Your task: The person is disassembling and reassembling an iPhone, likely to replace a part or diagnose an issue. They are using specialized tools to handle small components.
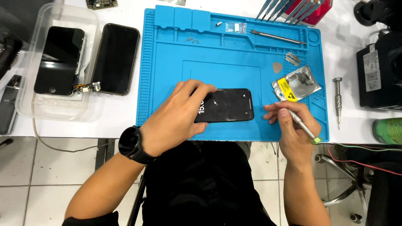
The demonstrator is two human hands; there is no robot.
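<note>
A black smartphone (228, 104) with a cracked, lit screen lies flat on the blue repair mat (167, 75). My left hand (178, 119) rests over the phone's left end and holds it down; a black watch is on that wrist. My right hand (293, 129) grips a thin metal screwdriver (302, 125) with a green cap, its tip hidden by my fingers, just right of the phone's right end.
A silver foil pouch (295, 85), a guitar-pick tool (277, 67), a razor blade (292, 58), small screws (190, 40) and a metal spudger (278, 37) lie on the mat. Another phone (116, 58) and a clear tray (29, 104) with a screen sit left. A screwdriver (338, 100) lies right.
</note>
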